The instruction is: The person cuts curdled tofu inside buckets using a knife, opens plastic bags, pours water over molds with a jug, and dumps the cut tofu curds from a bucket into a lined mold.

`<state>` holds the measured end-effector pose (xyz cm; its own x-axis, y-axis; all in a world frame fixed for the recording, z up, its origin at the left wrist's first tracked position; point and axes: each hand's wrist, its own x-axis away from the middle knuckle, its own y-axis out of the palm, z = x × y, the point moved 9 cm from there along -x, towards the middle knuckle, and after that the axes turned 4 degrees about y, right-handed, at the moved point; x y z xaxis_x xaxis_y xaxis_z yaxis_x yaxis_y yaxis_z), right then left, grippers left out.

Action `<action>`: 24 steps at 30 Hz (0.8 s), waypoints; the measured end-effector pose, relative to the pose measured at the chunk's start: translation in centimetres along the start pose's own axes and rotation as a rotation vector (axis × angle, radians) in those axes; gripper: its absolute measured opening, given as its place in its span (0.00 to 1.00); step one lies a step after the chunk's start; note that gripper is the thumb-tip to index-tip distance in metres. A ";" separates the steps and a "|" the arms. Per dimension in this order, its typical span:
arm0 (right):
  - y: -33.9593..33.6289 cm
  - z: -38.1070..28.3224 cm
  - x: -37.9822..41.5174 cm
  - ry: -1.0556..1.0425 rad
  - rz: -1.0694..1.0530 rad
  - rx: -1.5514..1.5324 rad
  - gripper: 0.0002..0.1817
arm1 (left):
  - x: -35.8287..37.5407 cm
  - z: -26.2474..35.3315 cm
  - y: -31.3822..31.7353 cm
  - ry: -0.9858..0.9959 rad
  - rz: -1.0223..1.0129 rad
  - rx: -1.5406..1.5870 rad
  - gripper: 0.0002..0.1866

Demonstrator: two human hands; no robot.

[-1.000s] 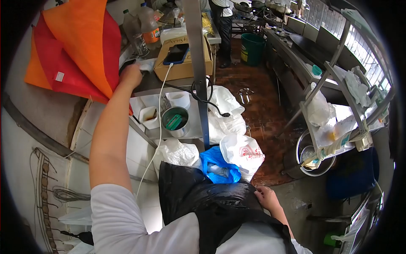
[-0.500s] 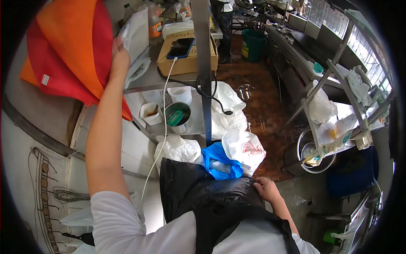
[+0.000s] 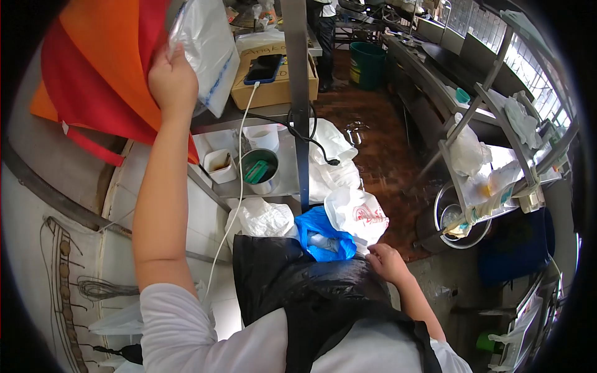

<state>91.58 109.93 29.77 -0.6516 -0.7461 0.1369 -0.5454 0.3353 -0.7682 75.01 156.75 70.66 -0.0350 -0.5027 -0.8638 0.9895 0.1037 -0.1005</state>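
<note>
Head view | left hand (image 3: 172,81) grips plastic bag (image 3: 208,53), top cropped | right hand (image 3: 387,263) loosely curled on black apron (image 3: 298,286)

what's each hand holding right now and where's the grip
The left hand grips a clear plastic bag by its lower left edge, raised. The right hand rests on the black apron; whether it grips the apron cannot be told.

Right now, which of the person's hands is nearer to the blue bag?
The right hand. It rests on the black bag just beside the blue bag; the left hand is raised far above, holding a clear plastic bag.
</note>
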 end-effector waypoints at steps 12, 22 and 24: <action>-7.9 -12.0 -2.3 -0.325 0.205 -0.739 0.41 | 4.8 14.2 -5.8 0.122 0.061 0.518 0.17; -5.4 -11.5 4.1 -0.186 0.177 -1.453 0.32 | 21.1 22.3 10.0 0.218 -1.040 0.882 0.06; -6.1 -10.9 5.7 -0.299 0.256 -1.588 0.31 | 22.9 23.5 10.8 0.217 -1.108 0.916 0.06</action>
<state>85.46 109.88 42.05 -0.7890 -0.5959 -0.1498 -0.5318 0.5401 0.6523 88.22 126.26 61.40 -0.7633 0.1867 -0.6185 0.1791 -0.8587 -0.4802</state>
